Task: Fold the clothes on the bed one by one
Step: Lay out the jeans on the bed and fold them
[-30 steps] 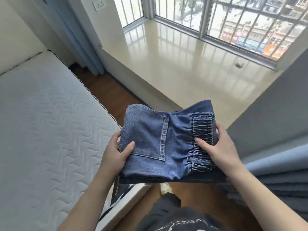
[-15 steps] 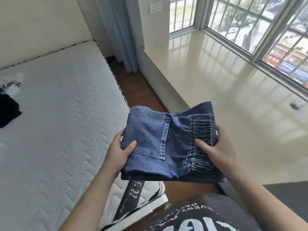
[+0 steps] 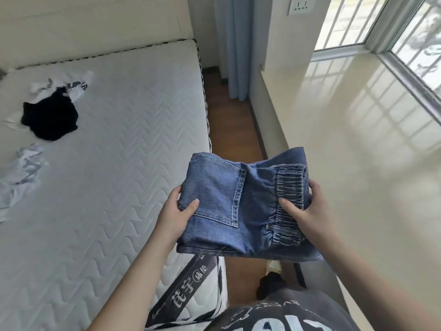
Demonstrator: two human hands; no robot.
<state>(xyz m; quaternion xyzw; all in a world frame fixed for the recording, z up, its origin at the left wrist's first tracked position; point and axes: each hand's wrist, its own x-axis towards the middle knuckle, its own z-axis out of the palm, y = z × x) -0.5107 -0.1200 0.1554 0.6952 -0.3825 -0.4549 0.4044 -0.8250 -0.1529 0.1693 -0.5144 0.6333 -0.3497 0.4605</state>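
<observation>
A folded pair of blue jeans (image 3: 233,201) hangs in the air between the bed and the window ledge, back pocket and elastic waistband facing up. My left hand (image 3: 177,212) grips its left edge, thumb on top. My right hand (image 3: 307,211) grips the waistband side, thumb pressed on the elastic. On the white quilted mattress (image 3: 114,177), far left, lie a crumpled black garment (image 3: 50,118), a white patterned garment (image 3: 71,88) behind it, and a light grey one (image 3: 21,173) at the left edge.
A strip of wooden floor (image 3: 233,130) runs between the mattress and a glossy beige window ledge (image 3: 346,130). A pale blue curtain (image 3: 236,44) hangs in the corner. Barred windows line the right. My dark printed shirt fills the bottom.
The view has swung left toward the bed, bringing the garments on the mattress into sight. The jeans stay held the same way in both hands.
</observation>
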